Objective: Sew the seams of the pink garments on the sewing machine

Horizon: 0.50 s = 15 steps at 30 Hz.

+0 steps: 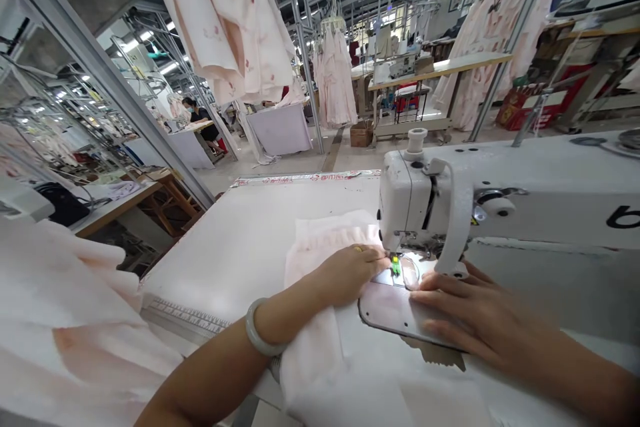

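The left hand (340,275), a pale jade bangle (257,327) at its wrist, lies on pale pink fabric (313,360), its fingers (373,255) together and pressing flat, not clamped, just beside the green-marked presser foot (395,265). The right hand (470,307) rests on a rounded grey plate (385,310), its fingers (440,297) slightly apart. The fabric sits on the white sewing surface (240,253) below the sewing machine head (410,197) at 12 o'clock, while pink garments (215,13) hang farther off at 11 o'clock and a co-worker (200,119) sits at 10 o'clock.
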{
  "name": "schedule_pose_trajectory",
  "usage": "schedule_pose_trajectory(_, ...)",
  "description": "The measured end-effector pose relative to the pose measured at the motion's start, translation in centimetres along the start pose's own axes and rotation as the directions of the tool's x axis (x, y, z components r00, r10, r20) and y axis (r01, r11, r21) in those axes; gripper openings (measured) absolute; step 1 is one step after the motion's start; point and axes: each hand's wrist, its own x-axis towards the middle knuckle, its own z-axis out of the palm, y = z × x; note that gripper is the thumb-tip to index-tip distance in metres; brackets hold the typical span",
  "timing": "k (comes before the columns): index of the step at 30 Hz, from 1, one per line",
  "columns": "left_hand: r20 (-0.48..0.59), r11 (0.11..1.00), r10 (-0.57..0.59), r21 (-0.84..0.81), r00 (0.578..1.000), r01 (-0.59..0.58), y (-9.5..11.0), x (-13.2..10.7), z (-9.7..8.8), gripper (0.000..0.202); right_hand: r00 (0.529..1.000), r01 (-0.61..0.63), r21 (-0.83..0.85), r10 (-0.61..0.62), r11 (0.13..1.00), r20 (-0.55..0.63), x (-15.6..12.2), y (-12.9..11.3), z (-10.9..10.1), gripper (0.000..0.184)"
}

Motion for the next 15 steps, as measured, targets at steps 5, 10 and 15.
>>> schedule_pose_trajectory(5,0.031,0.998,-0.046,-0.032,0.998,0.047,-2.5,0.1,-1.0,0.047,0.993,-0.016,0.129,0.001,0.992,0.12,1.1,-3.2,-1.5,0.035)
schedule_pose_trajectory(10,0.055,0.966,-0.258,0.025,0.965,0.257,-6.5,-0.8,-3.8,0.04,0.991,0.073,0.04,-0.077,0.996,0.107,1.1,-4.1,-0.1,0.059)
schedule_pose_trajectory(15,0.051,0.948,-0.315,-0.039,0.948,0.317,-3.1,-3.9,-6.3,0.052,0.998,-0.013,0.125,0.005,0.992,0.067,0.9,-3.4,1.1,0.047)
